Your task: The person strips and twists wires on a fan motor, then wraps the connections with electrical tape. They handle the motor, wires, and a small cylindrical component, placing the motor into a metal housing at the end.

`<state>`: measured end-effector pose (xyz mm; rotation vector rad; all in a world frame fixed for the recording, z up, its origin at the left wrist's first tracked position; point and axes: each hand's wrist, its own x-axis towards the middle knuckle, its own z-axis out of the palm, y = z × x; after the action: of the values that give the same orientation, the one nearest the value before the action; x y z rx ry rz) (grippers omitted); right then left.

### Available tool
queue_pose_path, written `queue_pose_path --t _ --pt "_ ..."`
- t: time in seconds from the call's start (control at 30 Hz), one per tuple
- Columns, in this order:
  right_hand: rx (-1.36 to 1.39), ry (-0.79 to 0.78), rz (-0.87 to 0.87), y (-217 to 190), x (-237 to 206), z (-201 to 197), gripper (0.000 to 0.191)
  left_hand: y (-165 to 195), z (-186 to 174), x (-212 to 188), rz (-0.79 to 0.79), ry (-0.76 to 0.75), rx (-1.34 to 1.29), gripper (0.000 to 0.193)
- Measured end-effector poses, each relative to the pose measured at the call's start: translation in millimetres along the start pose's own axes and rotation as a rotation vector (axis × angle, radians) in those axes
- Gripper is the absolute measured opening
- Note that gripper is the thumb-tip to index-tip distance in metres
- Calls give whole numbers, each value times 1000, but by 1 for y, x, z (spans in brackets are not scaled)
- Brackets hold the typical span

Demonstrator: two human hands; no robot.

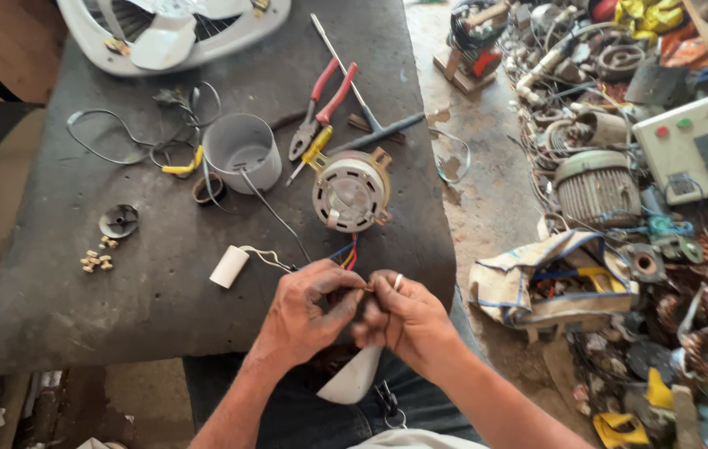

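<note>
My left hand [311, 309] and my right hand [402, 316] meet at the near edge of the dark workbench [121, 283], fingertips pinched together on the ends of coloured wires [347, 254]. Those wires run up to a small round fan motor [351, 190] lying on the bench just beyond my hands. A white cylindrical capacitor [229, 267] with white leads lies left of my left hand. A white plastic piece [354, 376] rests on my lap below the hands.
On the bench lie red-handled pliers [321, 108], a yellow-handled screwdriver [311, 153], a long metal tool [354, 87], a white plastic cup [242, 151], several small screws [97, 261] and a white fan housing [173, 32]. Motors, wires and scrap [620, 191] cover the floor at right.
</note>
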<state>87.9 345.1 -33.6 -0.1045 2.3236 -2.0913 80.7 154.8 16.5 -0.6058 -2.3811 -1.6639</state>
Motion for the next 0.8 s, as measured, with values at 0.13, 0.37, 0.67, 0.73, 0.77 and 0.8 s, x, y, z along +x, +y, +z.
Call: queue_pose_path --t 0.13,0.37,0.67,0.73,0.77,0.8 --pt "-285 46 -354 3 0 -8 15 0 1 -1 -132 -28 -33 12" --pt "-655 -113 -1023 -20 11 -25 34 -1 4 -1 -108 -34 -39 12" --pt "-673 -84 -1087 -25 15 -26 29 1 0 -2 -136 -47 -31 12" --pt "-671 -82 -1047 -23 13 -25 27 0 0 -1 -143 -54 -34 12" --pt "-667 -85 -1025 -22 11 -24 27 0 0 -1 -140 -58 -43 12" --pt "-599 -32 -887 -18 7 -19 22 0 0 -1 -137 -62 -51 12"
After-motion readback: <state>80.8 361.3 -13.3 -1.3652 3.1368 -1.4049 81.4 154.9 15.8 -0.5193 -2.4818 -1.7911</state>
